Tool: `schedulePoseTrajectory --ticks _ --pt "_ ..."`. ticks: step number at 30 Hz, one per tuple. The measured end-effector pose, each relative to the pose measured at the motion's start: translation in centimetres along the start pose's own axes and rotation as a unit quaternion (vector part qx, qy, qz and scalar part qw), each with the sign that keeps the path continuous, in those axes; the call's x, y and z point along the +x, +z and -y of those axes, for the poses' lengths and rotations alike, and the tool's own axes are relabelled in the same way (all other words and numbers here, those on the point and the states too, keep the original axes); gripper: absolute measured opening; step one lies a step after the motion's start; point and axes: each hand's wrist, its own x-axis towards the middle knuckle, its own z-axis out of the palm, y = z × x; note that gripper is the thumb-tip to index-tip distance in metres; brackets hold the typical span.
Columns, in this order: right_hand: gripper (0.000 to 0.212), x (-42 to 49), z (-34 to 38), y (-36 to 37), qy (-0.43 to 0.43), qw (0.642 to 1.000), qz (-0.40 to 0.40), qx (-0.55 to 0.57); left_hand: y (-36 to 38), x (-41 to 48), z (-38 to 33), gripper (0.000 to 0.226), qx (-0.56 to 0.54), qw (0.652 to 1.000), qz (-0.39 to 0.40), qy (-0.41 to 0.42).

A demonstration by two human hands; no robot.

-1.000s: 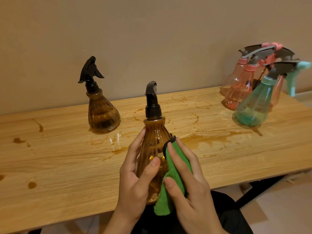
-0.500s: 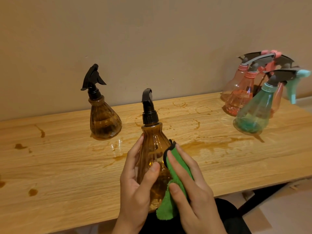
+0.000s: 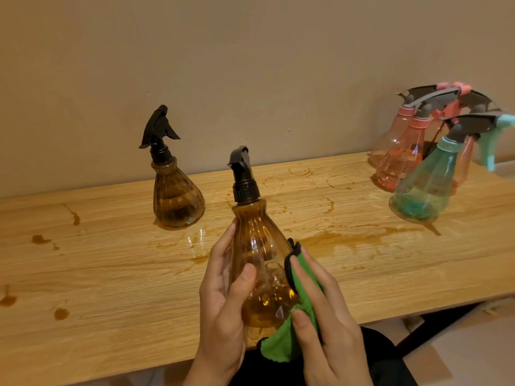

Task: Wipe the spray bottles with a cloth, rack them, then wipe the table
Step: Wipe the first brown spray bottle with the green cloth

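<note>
The left hand [image 3: 223, 316] grips the amber bottle [image 3: 259, 260], fingers curled behind it and thumb across its front, holding it upright over the near edge of the surface [image 3: 111, 274]. The right hand [image 3: 326, 316] pinches the green cloth [image 3: 281, 344] and presses it to this bottle's right flank. Behind and left of the bottle a second amber bottle [image 3: 175, 199] stands near the far edge, which meets the wall. Well to its right the teal bottle [image 3: 426, 190] and pink bottles [image 3: 398, 165] crowd the far corner. Between them and the bottle lies a brown spill [image 3: 348, 238]; left of the bottle is wide wood with scattered drops. Since half a second ago the cloth has slid slightly right and lower on the bottle; the left grip is unchanged.
</note>
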Motion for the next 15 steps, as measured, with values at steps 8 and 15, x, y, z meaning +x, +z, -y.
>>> schedulePoseTrajectory --ticks 8,15 --pt "0.045 3.2 0.9 -1.1 0.050 0.992 0.024 0.111 0.1 0.3 0.0 0.084 0.091 0.992 0.087 0.001" --pt "0.041 2.1 1.1 -1.8 -0.017 0.998 -0.034 0.047 0.1 -0.3 0.6 0.068 0.062 0.994 0.090 0.026"
